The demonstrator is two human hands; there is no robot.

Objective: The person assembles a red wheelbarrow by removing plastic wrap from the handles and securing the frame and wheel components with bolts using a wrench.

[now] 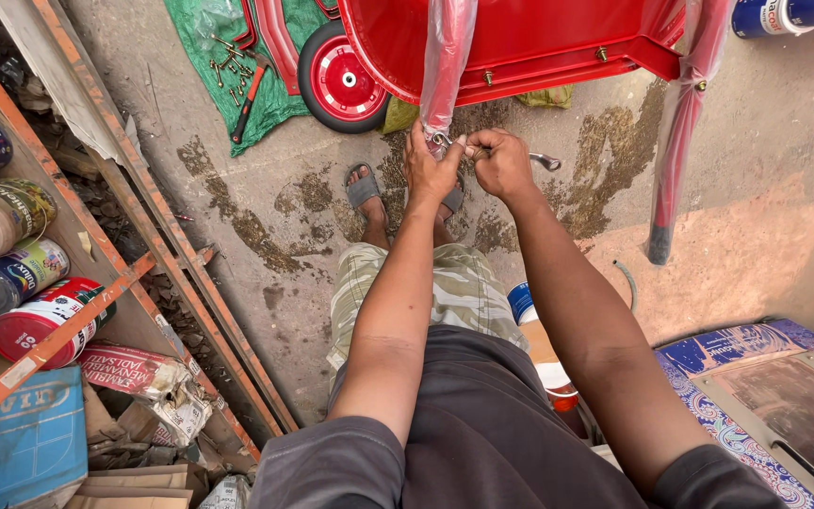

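Head view: the left hand (431,170) fingers pinch a bolt at the end of the plastic-wrapped red leg (447,66), steadying it, while the right hand (501,165) closes around a spanner (545,161) just beside; red wheel (341,83) beyond.

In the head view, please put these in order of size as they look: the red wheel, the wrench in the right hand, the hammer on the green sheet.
1. Red wheel, clearly the largest.
2. Hammer on the green sheet.
3. Wrench; the right hand hides part of it, so its place after the hammer is unsure.
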